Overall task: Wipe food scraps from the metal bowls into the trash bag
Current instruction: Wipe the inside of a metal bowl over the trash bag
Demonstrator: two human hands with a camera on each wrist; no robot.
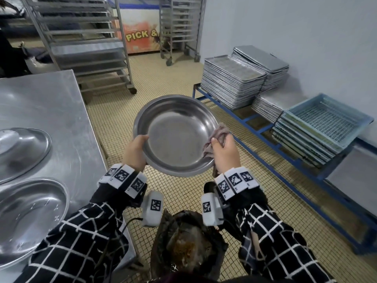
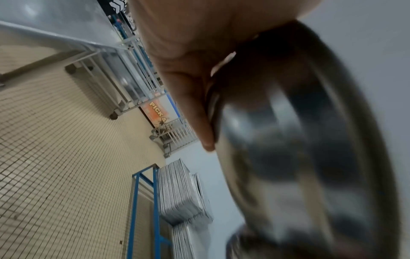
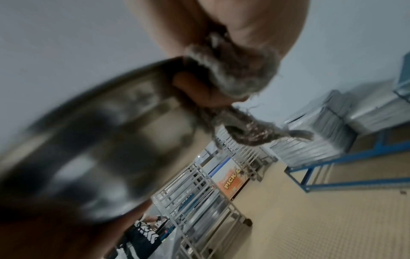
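**Nearly clean, but the bowl hangs on one rim grip**

Now we hold the metal bowl [image 1: 176, 135] in the air over the floor, our left hand [image 1: 134, 153] clamped on its near-left rim, thumb inside, fingers curled beneath. Our right hand [image 1: 224, 152] is clenched round the grey rag [image 1: 217, 137], pressing it to the rim just under our thumb. The trash bag [image 1: 189, 244] gapes well below our wrists, nearer our body than the bowl. The bowl's inside looks almost bare, so we judge the wiping close to done. The risk: the bowl sits beyond the bag's mouth, so crumbs swept off the far side of our fingers would land on the tiles; a hard wipe could also twist the rim from our left fingers.
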